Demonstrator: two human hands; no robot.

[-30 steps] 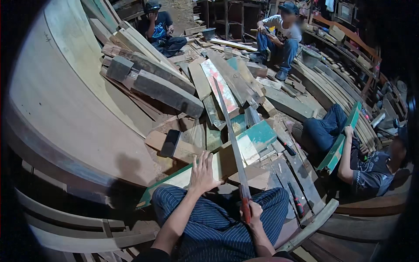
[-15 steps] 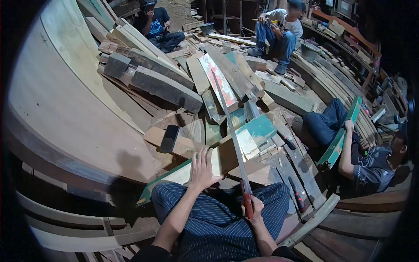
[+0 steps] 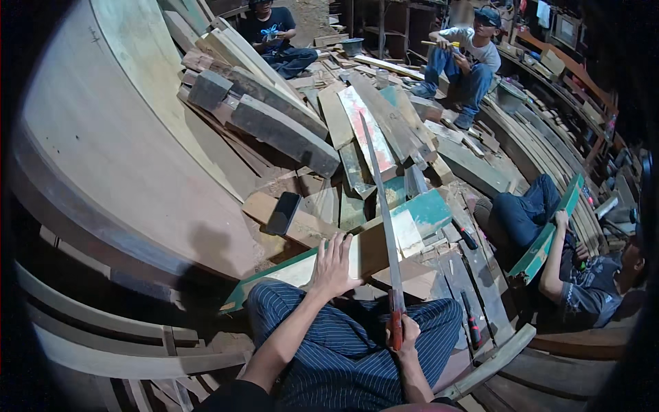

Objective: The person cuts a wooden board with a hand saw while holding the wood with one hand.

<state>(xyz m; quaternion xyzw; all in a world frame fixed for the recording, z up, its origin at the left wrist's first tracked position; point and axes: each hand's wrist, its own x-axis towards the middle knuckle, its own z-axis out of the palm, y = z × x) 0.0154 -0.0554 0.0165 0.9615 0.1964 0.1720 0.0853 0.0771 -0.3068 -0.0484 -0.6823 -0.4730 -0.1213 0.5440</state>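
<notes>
My left hand (image 3: 331, 264) lies with fingers spread on a cream and green painted board (image 3: 278, 281) across my lap, near its join with a brown face. My right hand (image 3: 405, 333) grips the red handle of a long handsaw (image 3: 383, 206), whose blade reaches forward over the board, pointing away from me. Whether its teeth touch the wood I cannot tell. A dark phone (image 3: 283, 213) rests on a tan offcut just beyond my left hand. Two tools with red and black handles (image 3: 472, 316) lie on grey planks right of my knee.
A co-worker (image 3: 583, 281) at right holds a green board (image 3: 566, 206); another (image 3: 467, 62) crouches at back right with a yellow object, a third (image 3: 274, 34) sits at back left. Timber offcuts (image 3: 281, 137) pile ahead. Large curved panels (image 3: 117, 178) stand at left, stacked strips at right.
The view has shifted, moving the scene slightly right in the picture. The back-left co-worker has lowered a hand from the face. My hands keep their hold on board and saw.
</notes>
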